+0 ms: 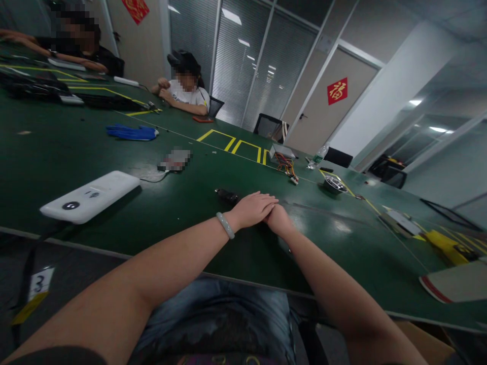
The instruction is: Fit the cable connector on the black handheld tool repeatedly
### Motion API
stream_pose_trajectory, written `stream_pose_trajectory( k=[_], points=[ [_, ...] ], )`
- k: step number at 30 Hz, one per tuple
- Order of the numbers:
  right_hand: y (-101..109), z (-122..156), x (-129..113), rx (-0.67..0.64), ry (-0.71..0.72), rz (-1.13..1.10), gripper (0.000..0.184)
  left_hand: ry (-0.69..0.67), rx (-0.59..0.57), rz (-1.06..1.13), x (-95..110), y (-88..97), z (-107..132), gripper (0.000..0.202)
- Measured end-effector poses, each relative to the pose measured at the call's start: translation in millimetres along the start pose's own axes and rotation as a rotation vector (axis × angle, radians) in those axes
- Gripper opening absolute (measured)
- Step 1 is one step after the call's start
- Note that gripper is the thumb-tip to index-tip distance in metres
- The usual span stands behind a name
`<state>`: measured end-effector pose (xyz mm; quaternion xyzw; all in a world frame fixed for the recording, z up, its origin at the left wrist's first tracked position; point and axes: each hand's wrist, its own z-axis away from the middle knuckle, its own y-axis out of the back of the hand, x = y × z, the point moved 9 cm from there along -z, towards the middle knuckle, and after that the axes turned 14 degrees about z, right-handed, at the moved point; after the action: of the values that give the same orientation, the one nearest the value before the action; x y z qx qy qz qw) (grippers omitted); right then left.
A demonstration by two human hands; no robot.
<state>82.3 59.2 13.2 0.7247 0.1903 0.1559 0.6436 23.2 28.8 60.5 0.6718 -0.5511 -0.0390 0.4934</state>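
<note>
My left hand (254,208) lies palm down with its fingers stretched out, resting over my right hand (279,220). The fingers of the right hand are tucked under the left one, so I cannot see whether they hold anything. Both hands are above the green table (198,223). Just beyond my left wrist lies a small black tool (227,195) with a short, narrow tip pointing left; its exact kind is unclear. A pale bangle (225,225) circles my left wrist.
To the left lie a white power bank (93,195) with a cable and a blue glove (132,132). Farther right are a power supply with coloured wires (283,153), a water bottle (318,157) and a metal bowl (335,184). Two people sit across the table.
</note>
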Motion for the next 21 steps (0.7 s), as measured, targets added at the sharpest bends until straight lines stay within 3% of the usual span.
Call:
stream_pose_trajectory(
  k=[4, 7, 11, 13, 16, 21],
  points=[
    [18, -2, 4, 0.044, 0.022, -0.059, 0.038, 0.047, -0.003, -0.017, -6, -0.2, 0, 0.046],
    [40, 19, 36, 0.023, -0.075, -0.109, 0.044, 0.043, 0.007, -0.010, -4, 0.1, 0, 0.047],
    [52, 68, 96, -0.194, -0.246, -0.129, 0.044, -0.024, -0.056, -0.005, 7, -10.4, 1, 0.050],
    [51, 93, 111, -0.323, -0.262, -0.153, 0.040, -0.078, -0.118, -0.011, 14, -21.1, 1, 0.053],
    [53, 122, 111, -0.373, -0.247, -0.176, 0.038, -0.130, -0.174, -0.042, 22, -35.9, 1, 0.056],
    [48, 143, 79, -0.353, -0.181, -0.148, 0.032, -0.081, -0.180, -0.085, 25, -45.4, -4, 0.041]
  ],
)
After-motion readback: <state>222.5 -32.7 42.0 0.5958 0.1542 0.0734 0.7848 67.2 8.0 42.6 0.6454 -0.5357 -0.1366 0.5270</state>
